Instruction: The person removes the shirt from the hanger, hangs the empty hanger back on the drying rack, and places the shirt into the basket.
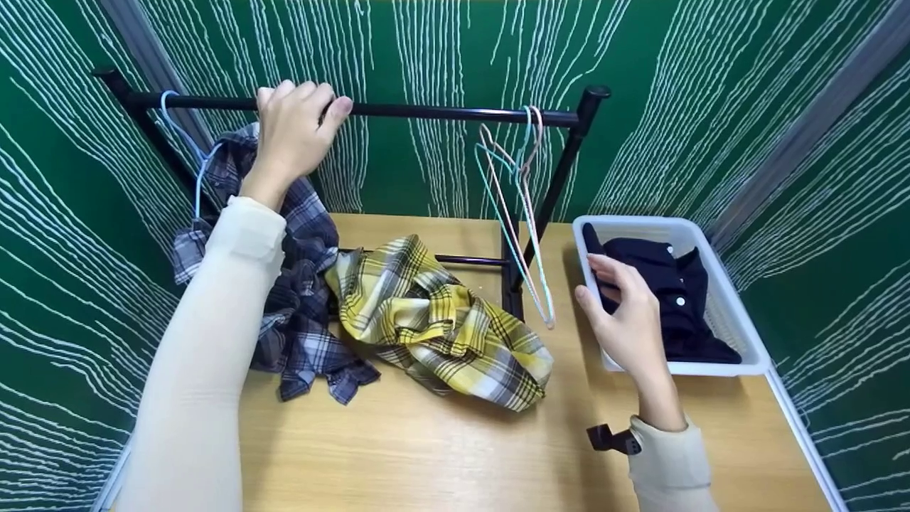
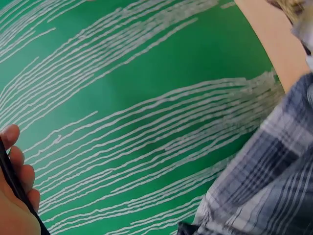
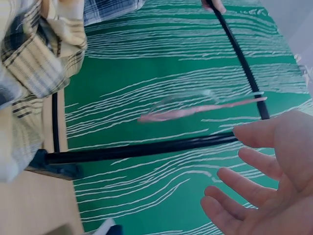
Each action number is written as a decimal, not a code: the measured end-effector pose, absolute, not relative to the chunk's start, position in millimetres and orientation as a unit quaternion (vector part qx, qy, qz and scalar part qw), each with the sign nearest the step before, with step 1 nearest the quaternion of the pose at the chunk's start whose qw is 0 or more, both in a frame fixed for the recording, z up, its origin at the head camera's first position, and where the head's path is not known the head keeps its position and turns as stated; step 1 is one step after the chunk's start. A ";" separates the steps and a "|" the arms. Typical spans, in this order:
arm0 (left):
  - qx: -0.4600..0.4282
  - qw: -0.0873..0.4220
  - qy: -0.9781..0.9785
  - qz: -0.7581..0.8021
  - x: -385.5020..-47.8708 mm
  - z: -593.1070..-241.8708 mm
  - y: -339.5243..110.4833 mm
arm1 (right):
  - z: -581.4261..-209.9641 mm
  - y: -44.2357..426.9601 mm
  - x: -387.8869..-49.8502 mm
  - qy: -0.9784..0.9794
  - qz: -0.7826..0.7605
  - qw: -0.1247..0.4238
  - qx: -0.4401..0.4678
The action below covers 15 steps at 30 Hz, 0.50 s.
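My left hand (image 1: 295,128) grips the black top bar (image 1: 426,111) of the rack, fingers curled over it; the left wrist view shows those fingers (image 2: 24,176) round the bar. Beside it a dark plaid shirt (image 1: 309,213) hangs on a blue hanger (image 1: 201,171). My right hand (image 1: 629,320), fingers parted and slightly bent, holds nothing and is over the left edge of the white basket (image 1: 757,348). In the right wrist view that hand (image 3: 264,176) appears with its fingers spread. A yellow plaid shirt (image 1: 441,327) lies bunched on the table.
Two hangers, one pink (image 1: 534,142) and one teal (image 1: 482,167), hang at the bar's right end, near the rack's right post (image 1: 561,178). Dark clothing (image 1: 661,284) with light buttons lies in the basket. Green walls with white lines surround the wooden table (image 1: 426,455).
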<state>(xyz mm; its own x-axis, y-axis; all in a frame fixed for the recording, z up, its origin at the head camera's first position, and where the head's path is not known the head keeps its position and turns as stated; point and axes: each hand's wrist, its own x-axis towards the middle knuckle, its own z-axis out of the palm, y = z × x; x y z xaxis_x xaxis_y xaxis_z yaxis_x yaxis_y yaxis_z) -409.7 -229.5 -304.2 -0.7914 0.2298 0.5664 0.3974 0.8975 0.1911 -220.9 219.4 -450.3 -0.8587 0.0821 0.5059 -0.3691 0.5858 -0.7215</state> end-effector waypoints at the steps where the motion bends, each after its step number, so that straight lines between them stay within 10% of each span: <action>1: -0.172 0.277 -0.932 -0.159 -409.2 -304.2 -229.7 | -453.8 220.7 -220.9 -0.854 0.451 0.248 0.080; 15: -0.251 0.431 -0.831 -0.247 -380.8 -355.8 -229.8 | -500.0 223.1 -212.4 -0.870 0.462 0.164 0.045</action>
<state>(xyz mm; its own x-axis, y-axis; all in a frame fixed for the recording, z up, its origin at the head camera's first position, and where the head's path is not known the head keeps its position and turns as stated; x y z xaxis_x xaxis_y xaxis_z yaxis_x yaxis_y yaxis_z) -380.8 -229.8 -355.8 -0.5020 0.2042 0.8404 0.6308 0.7512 0.1943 -212.4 223.1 -500.0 -0.9422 0.0737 0.3270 -0.2295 0.5691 -0.7896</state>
